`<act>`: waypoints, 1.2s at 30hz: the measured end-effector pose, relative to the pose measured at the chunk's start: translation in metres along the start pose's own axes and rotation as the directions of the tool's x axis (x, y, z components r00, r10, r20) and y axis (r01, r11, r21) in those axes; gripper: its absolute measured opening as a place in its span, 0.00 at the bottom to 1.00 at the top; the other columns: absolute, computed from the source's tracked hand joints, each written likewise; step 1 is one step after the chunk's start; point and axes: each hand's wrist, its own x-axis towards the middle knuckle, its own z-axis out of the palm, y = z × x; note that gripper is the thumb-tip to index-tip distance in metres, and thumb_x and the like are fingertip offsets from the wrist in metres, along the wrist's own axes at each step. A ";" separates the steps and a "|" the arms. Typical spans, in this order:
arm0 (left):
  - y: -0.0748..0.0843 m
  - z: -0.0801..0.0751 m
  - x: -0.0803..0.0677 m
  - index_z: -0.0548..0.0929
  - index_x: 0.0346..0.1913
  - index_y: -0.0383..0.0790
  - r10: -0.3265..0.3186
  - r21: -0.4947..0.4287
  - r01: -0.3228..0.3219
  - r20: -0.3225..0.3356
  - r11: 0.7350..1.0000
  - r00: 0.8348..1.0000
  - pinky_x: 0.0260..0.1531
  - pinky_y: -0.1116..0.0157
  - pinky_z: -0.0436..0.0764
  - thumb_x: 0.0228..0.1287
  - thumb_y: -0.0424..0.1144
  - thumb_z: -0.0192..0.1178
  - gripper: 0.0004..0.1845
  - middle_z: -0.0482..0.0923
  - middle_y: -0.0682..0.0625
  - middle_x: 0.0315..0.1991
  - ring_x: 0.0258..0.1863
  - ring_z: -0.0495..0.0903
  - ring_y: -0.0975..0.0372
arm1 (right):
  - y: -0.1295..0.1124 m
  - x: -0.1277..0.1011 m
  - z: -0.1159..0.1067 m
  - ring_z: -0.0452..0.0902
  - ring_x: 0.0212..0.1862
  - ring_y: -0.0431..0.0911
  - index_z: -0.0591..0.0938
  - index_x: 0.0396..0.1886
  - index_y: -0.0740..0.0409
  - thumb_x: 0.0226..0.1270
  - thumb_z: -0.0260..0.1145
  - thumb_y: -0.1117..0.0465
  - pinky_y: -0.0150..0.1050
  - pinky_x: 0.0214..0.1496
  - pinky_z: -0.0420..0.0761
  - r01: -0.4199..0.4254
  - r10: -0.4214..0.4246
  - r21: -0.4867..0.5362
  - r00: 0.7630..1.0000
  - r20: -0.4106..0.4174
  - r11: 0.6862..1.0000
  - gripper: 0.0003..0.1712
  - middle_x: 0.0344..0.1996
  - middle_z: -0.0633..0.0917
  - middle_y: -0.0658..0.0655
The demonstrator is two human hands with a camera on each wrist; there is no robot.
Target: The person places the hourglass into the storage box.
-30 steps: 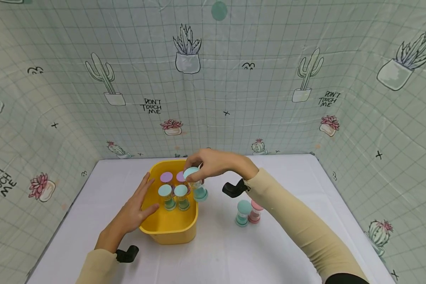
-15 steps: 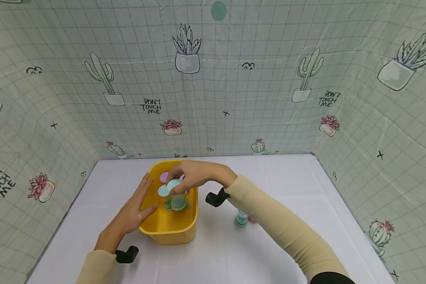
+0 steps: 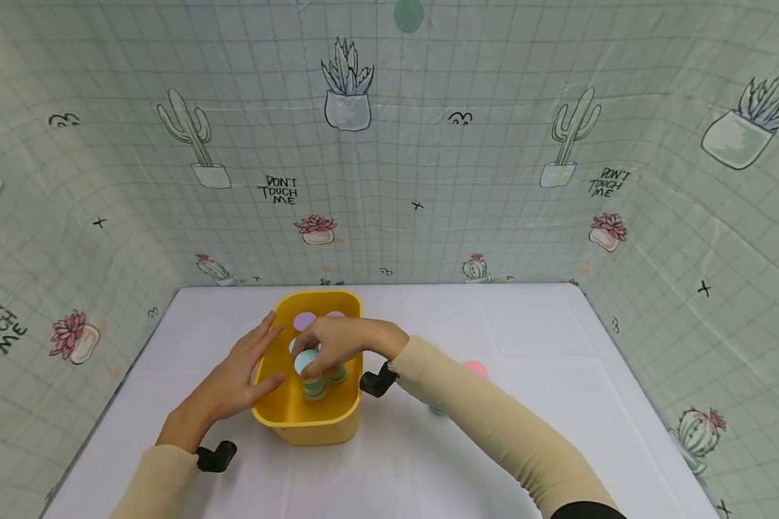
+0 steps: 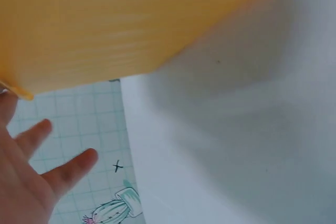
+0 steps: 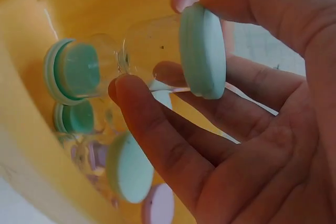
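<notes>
Teal timer (image 3: 309, 365), a small hourglass with teal caps, is held upright inside the yellow bin (image 3: 285, 418), near the bin's middle. Right hand (image 3: 334, 342) reaches down into the bin from the right, fingers curled around the timer's top cap. In the right wrist view the thumb and fingertips (image 5: 134, 98) pinch the teal cap (image 5: 202, 51) and the clear glass below it, so the timer (image 5: 152, 53) is firmly grasped.

Left hand (image 3: 236, 375) lies flat against the bin's left rim, fingers straight and spread, holding nothing. In the left wrist view only the fingers (image 4: 31, 166) show, relaxed, beside the bin's orange-yellow outer wall (image 4: 115, 24).

Other timers stand packed in the bin around the held one: another teal one (image 3: 336, 373) just beside it on the right, touching or nearly so, and two with lilac caps (image 3: 304, 321) behind it near the far wall. The right wrist view shows those caps crowded close under the hand.

On the white table (image 3: 526, 346), right of the bin, a pink cap (image 3: 474, 369) peeks out behind the right forearm, which hides most of what stands there. A cactus-print sheet (image 3: 389, 144) walls in the table.
</notes>
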 end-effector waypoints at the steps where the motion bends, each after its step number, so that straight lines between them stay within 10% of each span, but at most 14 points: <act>1: -0.001 0.000 0.000 0.57 0.82 0.40 0.004 0.003 -0.004 -0.001 1.000 1.000 0.69 0.28 0.61 0.71 0.51 0.59 0.42 0.43 0.43 0.85 0.79 0.52 0.37 | 0.000 0.002 0.002 0.81 0.36 0.38 0.84 0.61 0.59 0.68 0.70 0.56 0.26 0.43 0.84 0.000 0.000 0.006 1.000 0.008 1.000 0.23 0.47 0.86 0.49; 11: -0.007 0.004 0.002 0.53 0.83 0.41 0.030 -0.043 -0.030 0.009 0.999 1.000 0.69 0.28 0.60 0.73 0.51 0.57 0.43 0.41 0.42 0.85 0.78 0.55 0.35 | -0.001 0.021 0.012 0.79 0.45 0.38 0.85 0.58 0.56 0.67 0.72 0.58 0.24 0.48 0.82 -0.058 0.062 -0.071 0.996 0.062 0.996 0.20 0.47 0.86 0.47; 36: -0.006 0.002 0.000 0.49 0.84 0.42 -0.022 -0.063 0.023 0.029 0.998 0.999 0.71 0.29 0.58 0.70 0.53 0.61 0.48 0.39 0.43 0.85 0.80 0.52 0.36 | -0.004 0.042 0.020 0.77 0.28 0.42 0.84 0.57 0.53 0.69 0.71 0.63 0.29 0.31 0.81 -0.113 0.122 -0.065 0.980 0.155 0.991 0.18 0.41 0.83 0.48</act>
